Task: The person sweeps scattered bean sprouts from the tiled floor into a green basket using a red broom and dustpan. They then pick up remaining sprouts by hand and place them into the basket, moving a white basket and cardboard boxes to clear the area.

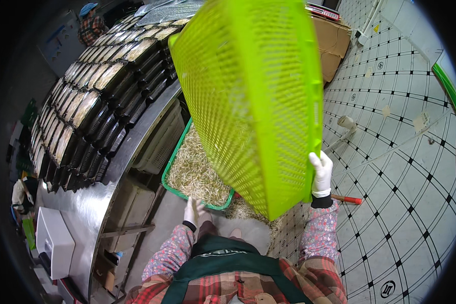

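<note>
A large lime-green perforated plastic basket is tilted up high in front of me, blurred by motion. My right hand, in a white glove, is closed on its right rim. Below and behind it stands a green-rimmed crate filled with pale bean sprouts. My left hand, also white-gloved, is at the near edge of this crate with its fingers stretched out, holding nothing. I cannot tell whether it touches the rim. The lime basket hides part of the crate and sprouts.
At left, a metal table carries stacked black trays of pale food and a white container. More sprouts lie by my feet. A red-ended handle is on the tiled floor at right. Cardboard boxes stand behind; people are at far left.
</note>
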### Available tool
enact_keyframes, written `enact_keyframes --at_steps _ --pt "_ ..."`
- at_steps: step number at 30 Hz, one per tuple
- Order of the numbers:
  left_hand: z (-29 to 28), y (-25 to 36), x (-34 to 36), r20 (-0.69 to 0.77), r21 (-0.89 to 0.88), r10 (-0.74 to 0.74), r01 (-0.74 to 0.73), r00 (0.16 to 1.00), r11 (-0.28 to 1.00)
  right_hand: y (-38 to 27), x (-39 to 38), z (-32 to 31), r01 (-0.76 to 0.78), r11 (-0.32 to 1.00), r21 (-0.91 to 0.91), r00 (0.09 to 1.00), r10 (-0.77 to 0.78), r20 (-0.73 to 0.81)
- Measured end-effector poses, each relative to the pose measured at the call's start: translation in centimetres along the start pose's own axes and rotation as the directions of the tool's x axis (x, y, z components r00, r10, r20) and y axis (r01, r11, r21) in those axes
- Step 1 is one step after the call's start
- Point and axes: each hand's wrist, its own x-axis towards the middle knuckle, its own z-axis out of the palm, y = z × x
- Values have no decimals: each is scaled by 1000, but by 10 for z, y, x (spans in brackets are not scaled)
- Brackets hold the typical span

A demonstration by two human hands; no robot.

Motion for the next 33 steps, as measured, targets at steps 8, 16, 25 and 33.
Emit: enact_keyframes --at_steps 8,16,25,33 --pt "-48 49 2 249 -479 387 -234 888 846 173 -89 2 -287 440 851 878 475 50" --pt "-25 30 -31 51 -584 347 -254 936 771 211 -129 33 -367 347 863 819 561 122" --pt "47 109 -51 244 -606 449 -226 860 763 109 -44 -20 -115 579 808 950 301 -80" --pt "-31 56 15 303 -472 178 -14 936 882 187 -105 46 -329 377 866 863 493 114"
